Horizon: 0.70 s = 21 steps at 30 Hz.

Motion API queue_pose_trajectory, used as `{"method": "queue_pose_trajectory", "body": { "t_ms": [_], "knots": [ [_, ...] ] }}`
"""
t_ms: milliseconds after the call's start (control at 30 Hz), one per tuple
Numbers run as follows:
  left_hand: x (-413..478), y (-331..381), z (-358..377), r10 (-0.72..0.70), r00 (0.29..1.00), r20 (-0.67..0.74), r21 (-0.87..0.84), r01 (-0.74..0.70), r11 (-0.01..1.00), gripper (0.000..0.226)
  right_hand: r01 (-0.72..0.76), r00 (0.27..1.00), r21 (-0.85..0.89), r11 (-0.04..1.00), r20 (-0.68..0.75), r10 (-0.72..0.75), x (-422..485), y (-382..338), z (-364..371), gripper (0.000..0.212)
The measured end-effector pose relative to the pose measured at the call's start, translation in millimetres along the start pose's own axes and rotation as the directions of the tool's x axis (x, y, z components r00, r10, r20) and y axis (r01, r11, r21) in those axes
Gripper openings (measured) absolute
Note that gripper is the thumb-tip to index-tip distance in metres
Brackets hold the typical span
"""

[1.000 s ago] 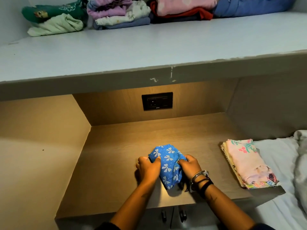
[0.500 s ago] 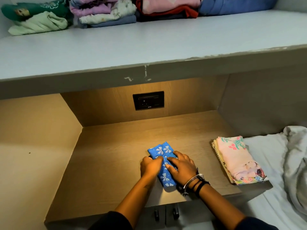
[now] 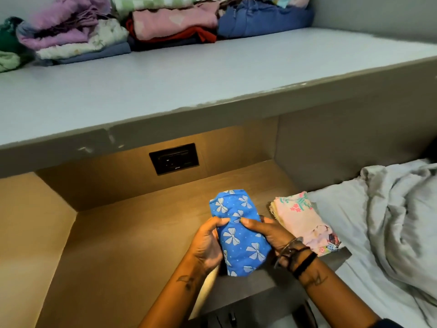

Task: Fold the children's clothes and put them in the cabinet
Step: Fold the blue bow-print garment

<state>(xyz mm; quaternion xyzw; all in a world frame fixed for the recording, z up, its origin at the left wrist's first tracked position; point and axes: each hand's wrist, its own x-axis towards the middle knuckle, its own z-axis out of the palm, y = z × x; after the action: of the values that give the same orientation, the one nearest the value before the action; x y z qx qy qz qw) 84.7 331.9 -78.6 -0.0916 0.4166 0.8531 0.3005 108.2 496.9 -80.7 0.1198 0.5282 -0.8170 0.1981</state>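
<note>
Both-handed grip, left hand (image 3: pixel 208 245) and right hand (image 3: pixel 269 235) closed around the waist of the folded blue cotton garment with white bows (image 3: pixel 238 235), its long axis running away from me, upper grey shelf (image 3: pixel 212 74) ahead and above.

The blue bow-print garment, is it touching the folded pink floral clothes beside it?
Apart. In the head view both hands hold the blue garment, and a strip of wooden surface shows between it and the pink floral clothes.
</note>
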Motion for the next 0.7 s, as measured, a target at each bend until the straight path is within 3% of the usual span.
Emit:
{"method": "queue_pose_trajectory", "body": {
  "t_ms": [100,167,267,367,467,500,567,633,700],
  "knots": [
    [11,-11,33,-0.017,0.999,0.042,0.053,0.015,0.998,0.065,0.083,0.996,0.047,0.995,-0.035,-0.082,-29,-23,-22,0.045],
    [23,-23,58,0.015,0.998,0.058,0.108,-0.021,0.994,0.05,0.17,0.972,-0.015,0.985,-0.162,-0.17,-45,-40,-44,0.034],
    [50,-48,91,0.091,0.996,-0.003,0.203,-0.089,0.975,0.032,0.215,0.86,-0.274,0.937,-0.401,-0.315,-46,-51,-88,0.02],
    [87,-81,103,0.165,0.98,-0.108,0.373,-0.114,0.921,0.039,0.072,0.747,-0.588,0.805,-0.504,-0.434,-31,-42,-127,0.019],
    [106,-106,105,0.216,0.951,-0.22,0.556,-0.06,0.829,0.055,-0.185,0.65,-0.771,0.609,-0.561,-0.513,-20,-29,-148,0.048],
    [109,-112,105,0.259,0.93,-0.262,0.638,-0.035,0.769,0.061,-0.245,0.638,-0.78,0.576,-0.577,-0.51,-17,-24,-156,0.061],
    [109,-120,104,0.279,0.888,-0.366,0.732,0.09,0.675,0.07,-0.305,0.674,-0.662,0.684,-0.658,-0.336,-15,-18,-167,0.083],
    [110,-124,105,0.082,0.884,-0.46,0.536,0.202,0.82,0.064,-0.34,0.721,-0.537,0.772,-0.676,-0.153,-13,-12,-175,0.09],
    [109,-119,108,-0.073,0.886,-0.459,0.379,0.269,0.885,0.054,-0.329,0.746,-0.515,0.791,-0.655,-0.116,-12,-13,-177,0.077]
  ]
}}
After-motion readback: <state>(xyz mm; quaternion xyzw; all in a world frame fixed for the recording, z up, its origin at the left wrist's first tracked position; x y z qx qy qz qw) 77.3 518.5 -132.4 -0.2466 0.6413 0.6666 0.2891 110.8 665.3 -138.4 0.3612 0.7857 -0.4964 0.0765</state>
